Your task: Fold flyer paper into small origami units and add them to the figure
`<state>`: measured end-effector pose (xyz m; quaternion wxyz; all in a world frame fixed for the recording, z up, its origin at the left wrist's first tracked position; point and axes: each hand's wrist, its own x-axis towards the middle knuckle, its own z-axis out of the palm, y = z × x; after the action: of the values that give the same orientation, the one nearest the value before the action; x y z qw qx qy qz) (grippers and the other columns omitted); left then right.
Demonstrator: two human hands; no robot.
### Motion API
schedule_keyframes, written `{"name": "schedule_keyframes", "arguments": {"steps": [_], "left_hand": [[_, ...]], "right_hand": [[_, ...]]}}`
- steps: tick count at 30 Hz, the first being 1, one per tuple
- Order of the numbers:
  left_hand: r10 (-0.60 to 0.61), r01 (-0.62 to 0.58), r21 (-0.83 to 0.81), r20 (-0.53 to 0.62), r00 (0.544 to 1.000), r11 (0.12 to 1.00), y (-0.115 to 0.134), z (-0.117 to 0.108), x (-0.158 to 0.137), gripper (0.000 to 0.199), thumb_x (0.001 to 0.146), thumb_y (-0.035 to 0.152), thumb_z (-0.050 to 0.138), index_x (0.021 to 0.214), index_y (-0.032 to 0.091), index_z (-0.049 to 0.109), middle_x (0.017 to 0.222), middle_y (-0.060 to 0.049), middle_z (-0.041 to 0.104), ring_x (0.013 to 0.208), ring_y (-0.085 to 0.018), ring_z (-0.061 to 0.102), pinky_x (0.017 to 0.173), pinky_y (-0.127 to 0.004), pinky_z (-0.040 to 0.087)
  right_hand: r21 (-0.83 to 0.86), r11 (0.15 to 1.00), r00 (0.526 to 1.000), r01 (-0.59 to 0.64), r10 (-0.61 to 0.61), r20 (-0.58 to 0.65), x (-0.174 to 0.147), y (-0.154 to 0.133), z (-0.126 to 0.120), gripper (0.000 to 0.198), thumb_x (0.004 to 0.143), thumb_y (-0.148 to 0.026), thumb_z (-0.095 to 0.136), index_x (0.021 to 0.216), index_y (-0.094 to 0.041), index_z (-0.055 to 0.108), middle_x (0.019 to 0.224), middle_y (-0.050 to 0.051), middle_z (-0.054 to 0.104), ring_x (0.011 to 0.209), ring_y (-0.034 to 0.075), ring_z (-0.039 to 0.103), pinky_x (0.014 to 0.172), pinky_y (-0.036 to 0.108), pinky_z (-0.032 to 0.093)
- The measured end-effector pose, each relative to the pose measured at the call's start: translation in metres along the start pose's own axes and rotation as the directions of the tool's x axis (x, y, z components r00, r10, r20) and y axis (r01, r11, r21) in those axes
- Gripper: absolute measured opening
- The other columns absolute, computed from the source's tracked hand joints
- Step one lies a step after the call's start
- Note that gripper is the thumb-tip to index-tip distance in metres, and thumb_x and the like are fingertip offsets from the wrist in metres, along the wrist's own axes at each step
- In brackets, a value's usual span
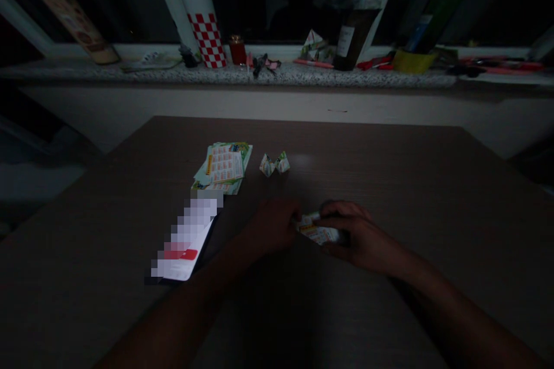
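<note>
Dim light, dark brown wooden surface (389,184). Both hands meet near the middle of it, low over the wood, closed on one small folded piece of printed paper (318,232). The paper is pale with orange and reddish print, creased into a compact strip; its exact fold cannot be made out in the gloom. Left hand (272,228) pinches the paper's left end, fingers curled tight. Right hand (355,236) wraps over the right end, fingers bent across the top, thumb side underneath. Farther out on the surface, well apart from the hands, sits a small folded paper figure with two white-and-green peaks (274,164). Just left of it lies a loose stack of printed green and orange paper sheets (223,167), and a white flat card or packet with a red mark (186,245) touches the stack's near edge. Beyond the surface, a speckled stone windowsill (130,74) carries a red-and-white checked bottle (203,23) and a dark glass bottle (355,37).
</note>
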<state>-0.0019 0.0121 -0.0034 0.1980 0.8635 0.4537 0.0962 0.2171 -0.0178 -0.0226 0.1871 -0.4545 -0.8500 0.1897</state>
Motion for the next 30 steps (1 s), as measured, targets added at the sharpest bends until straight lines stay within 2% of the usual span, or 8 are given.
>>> {"name": "schedule_keyframes", "arguments": {"steps": [3,9,12,15,19,24,26,30], "left_hand": [[0.059,-0.059,0.003,-0.063,0.996,0.998,-0.001,0.004,-0.005,0.021,0.076,0.007,0.048,0.090,0.018,0.059,0.093,-0.003,0.062,0.091,-0.019,0.056,0.081,-0.032,0.041],[0.193,-0.190,0.046,-0.070,0.979,0.981,0.005,0.006,-0.008,0.020,0.077,0.027,0.062,0.095,0.019,0.061,0.099,-0.006,0.058,0.098,-0.023,0.051,0.084,-0.036,0.038],[0.265,-0.256,0.100,-0.088,0.960,0.961,0.009,0.006,-0.005,0.012,0.084,0.026,0.055,0.089,0.018,0.063,0.094,-0.005,0.059,0.093,-0.020,0.053,0.083,-0.035,0.037],[0.319,-0.302,0.134,-0.132,0.938,0.944,0.011,0.007,-0.004,0.017,0.089,0.023,0.047,0.088,0.018,0.063,0.090,-0.005,0.062,0.088,-0.019,0.054,0.082,-0.034,0.038],[0.363,-0.339,0.140,-0.222,0.905,0.930,0.012,0.006,-0.005,0.021,0.091,0.023,0.044,0.086,0.017,0.064,0.087,-0.005,0.063,0.083,-0.018,0.055,0.080,-0.034,0.040],[0.411,-0.385,0.144,-0.301,0.861,0.912,0.014,0.005,-0.008,0.021,0.090,0.024,0.045,0.082,0.017,0.063,0.083,-0.004,0.064,0.079,-0.016,0.055,0.076,-0.033,0.041],[0.428,-0.401,0.150,-0.330,0.841,0.904,0.016,0.004,-0.009,0.020,0.089,0.023,0.046,0.081,0.017,0.063,0.082,-0.004,0.065,0.078,-0.016,0.055,0.075,-0.032,0.041],[0.466,-0.436,0.167,-0.361,0.808,0.884,0.021,0.003,-0.012,0.018,0.088,0.022,0.047,0.081,0.017,0.063,0.081,-0.004,0.066,0.075,-0.015,0.055,0.073,-0.033,0.041]], "right_hand": [[0.005,0.999,0.999,0.031,-0.031,0.017,-0.001,-0.001,-0.004,0.043,0.072,-0.023,0.072,0.114,-0.030,0.064,0.114,0.005,0.059,0.111,0.027,0.051,0.095,0.048,0.036],[0.072,0.991,0.993,0.114,-0.115,0.014,0.000,-0.004,-0.008,0.024,0.083,-0.022,0.062,0.106,-0.025,0.066,0.105,0.006,0.064,0.105,0.023,0.055,0.094,0.044,0.039],[0.134,0.979,0.988,0.154,-0.148,-0.054,0.000,-0.004,-0.008,0.017,0.087,-0.019,0.056,0.100,-0.023,0.067,0.095,0.005,0.067,0.096,0.020,0.060,0.091,0.040,0.044],[0.166,0.968,0.972,0.190,-0.162,-0.168,-0.001,-0.005,-0.008,0.014,0.087,-0.020,0.056,0.096,-0.022,0.067,0.090,0.006,0.068,0.089,0.020,0.063,0.082,0.037,0.049],[0.161,0.954,0.934,0.254,-0.198,-0.297,-0.002,-0.007,-0.009,0.013,0.084,-0.018,0.059,0.093,-0.022,0.068,0.085,0.005,0.069,0.083,0.019,0.065,0.075,0.035,0.052],[0.029,0.929,0.837,0.369,-0.319,-0.445,-0.002,-0.012,-0.010,0.017,0.079,-0.011,0.063,0.091,-0.023,0.066,0.080,0.003,0.069,0.073,0.017,0.065,0.070,0.034,0.053],[-0.013,0.920,0.813,0.391,-0.352,-0.464,-0.003,-0.013,-0.011,0.019,0.078,-0.009,0.064,0.091,-0.023,0.066,0.079,0.003,0.069,0.072,0.017,0.065,0.067,0.034,0.054],[-0.057,0.906,0.802,0.419,-0.399,-0.444,-0.007,-0.017,-0.013,0.019,0.076,-0.008,0.066,0.091,-0.021,0.064,0.078,0.003,0.069,0.074,0.017,0.064,0.068,0.034,0.053]]}}
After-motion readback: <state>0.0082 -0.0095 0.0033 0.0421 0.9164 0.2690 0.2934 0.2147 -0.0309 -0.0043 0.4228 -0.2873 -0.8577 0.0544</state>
